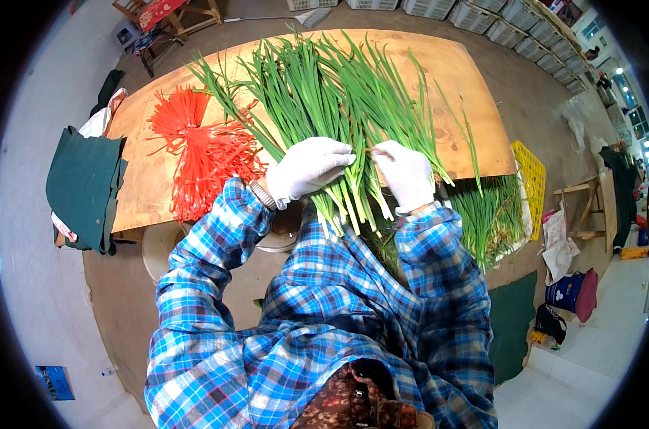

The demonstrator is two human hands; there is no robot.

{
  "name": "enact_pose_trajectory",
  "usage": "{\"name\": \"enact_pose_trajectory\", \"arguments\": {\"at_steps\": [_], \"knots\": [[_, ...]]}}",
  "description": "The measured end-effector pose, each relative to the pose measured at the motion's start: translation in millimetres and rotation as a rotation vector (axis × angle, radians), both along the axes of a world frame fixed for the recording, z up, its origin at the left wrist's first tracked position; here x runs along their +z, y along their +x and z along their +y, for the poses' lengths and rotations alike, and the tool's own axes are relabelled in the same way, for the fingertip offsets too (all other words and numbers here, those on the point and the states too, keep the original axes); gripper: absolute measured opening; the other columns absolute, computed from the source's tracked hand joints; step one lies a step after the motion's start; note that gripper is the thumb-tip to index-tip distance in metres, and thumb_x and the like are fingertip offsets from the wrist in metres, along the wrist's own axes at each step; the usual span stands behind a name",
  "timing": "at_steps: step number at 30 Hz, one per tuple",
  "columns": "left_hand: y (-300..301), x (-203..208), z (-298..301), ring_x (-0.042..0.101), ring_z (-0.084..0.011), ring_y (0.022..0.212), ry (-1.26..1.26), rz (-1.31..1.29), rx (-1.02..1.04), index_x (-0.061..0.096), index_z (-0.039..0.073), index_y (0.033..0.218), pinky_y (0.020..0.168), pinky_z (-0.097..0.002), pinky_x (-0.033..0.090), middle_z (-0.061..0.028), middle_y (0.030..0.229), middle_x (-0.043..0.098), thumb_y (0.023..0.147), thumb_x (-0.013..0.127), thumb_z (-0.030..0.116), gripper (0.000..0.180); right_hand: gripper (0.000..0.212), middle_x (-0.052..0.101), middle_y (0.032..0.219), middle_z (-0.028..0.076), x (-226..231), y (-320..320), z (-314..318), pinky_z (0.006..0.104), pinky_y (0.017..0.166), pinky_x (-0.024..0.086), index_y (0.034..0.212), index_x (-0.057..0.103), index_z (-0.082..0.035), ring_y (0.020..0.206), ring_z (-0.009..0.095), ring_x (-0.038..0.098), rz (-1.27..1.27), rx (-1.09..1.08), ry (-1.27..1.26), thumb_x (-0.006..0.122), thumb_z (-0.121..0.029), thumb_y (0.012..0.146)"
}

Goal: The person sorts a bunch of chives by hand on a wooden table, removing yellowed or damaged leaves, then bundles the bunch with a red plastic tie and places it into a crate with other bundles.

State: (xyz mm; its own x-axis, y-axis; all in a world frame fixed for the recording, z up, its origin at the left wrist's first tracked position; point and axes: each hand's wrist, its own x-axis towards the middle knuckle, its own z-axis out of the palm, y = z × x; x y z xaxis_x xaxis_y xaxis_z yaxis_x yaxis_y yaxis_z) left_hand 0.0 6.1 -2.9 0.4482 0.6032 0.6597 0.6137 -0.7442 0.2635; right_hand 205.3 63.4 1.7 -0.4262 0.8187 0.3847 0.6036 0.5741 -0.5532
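Observation:
My left hand point(311, 169), in a white glove, is closed around a bunch of Chinese chives point(296, 89). The pale stem ends point toward me past the table's near edge, and the green leaves fan out away from me. Just right of the bunch, my right hand point(404, 174), also gloved in white, has its fingertips pinched together on what looks like a thin brownish leaf. More loose chives point(389, 93) lie on the wooden table point(457, 79) beyond my right hand. To the left of my left hand spreads a pile of red plastic ties point(206, 154).
More chives point(489, 218) fill a container below the table's right edge, beside a yellow plastic crate point(530, 182). A dark green cloth point(87, 187) hangs at the table's left end. Pale buckets point(160, 250) stand under the near edge. Grey crates point(471, 16) line the far side.

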Motion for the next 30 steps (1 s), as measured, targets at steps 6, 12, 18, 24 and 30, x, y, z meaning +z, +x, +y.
{"name": "enact_pose_trajectory", "arguments": {"at_steps": [6, 12, 18, 24, 30], "knots": [[-4, -3, -2, 0.060, -0.0274, 0.085, 0.034, 0.010, 0.015, 0.058, 0.010, 0.098, 0.071, -0.0343, 0.049, -0.0085, 0.096, 0.060, 0.066, 0.068, 0.002, 0.034, 0.016, 0.060, 0.063, 0.005, 23, 23, 1, 0.0235, 0.046, 0.039, 0.083, 0.063, 0.000, 0.051, 0.008, 0.052, 0.476, -0.224, -0.517, 0.062, -0.015, 0.080], [-2, 1, 0, 0.059, -0.0280, 0.085, 0.028, 0.007, -0.010, 0.057, 0.010, 0.097, 0.071, -0.0356, 0.048, -0.0082, 0.097, 0.060, 0.066, 0.067, 0.002, 0.034, 0.012, 0.054, 0.060, 0.000, 23, 32, 2, 0.0176, 0.041, 0.032, 0.087, 0.061, -0.001, 0.047, 0.003, 0.045, 0.708, -0.274, -0.688, 0.058, -0.012, 0.083], [-4, 0, -1, 0.059, -0.0280, 0.087, 0.027, 0.036, -0.011, 0.056, 0.009, 0.098, 0.073, -0.0363, 0.047, -0.0082, 0.098, 0.060, 0.066, 0.067, 0.003, 0.034, 0.013, 0.054, 0.060, 0.001, 34, 31, 4, 0.0182, 0.041, 0.033, 0.087, 0.061, 0.000, 0.047, 0.004, 0.046, 0.727, -0.274, -0.571, 0.058, -0.012, 0.084], [-1, 7, -1, 0.058, -0.0266, 0.090, -0.020, 0.093, -0.020, 0.057, 0.009, 0.100, 0.076, -0.0363, 0.047, -0.0083, 0.101, 0.059, 0.066, 0.067, 0.003, 0.036, 0.014, 0.053, 0.058, 0.002, 29, 51, 15, 0.0200, 0.041, 0.034, 0.088, 0.058, -0.001, 0.045, 0.006, 0.044, 0.981, -0.421, -0.466, 0.057, -0.014, 0.084], [-4, 6, 2, 0.057, -0.0273, 0.094, -0.025, 0.109, -0.061, 0.056, 0.009, 0.100, 0.080, -0.0378, 0.046, -0.0086, 0.104, 0.059, 0.066, 0.066, 0.004, 0.036, 0.012, 0.050, 0.056, 0.002, 37, 49, 4, 0.0206, 0.042, 0.034, 0.088, 0.057, 0.000, 0.045, 0.007, 0.043, 1.043, -0.413, -0.449, 0.055, -0.012, 0.085]]}}
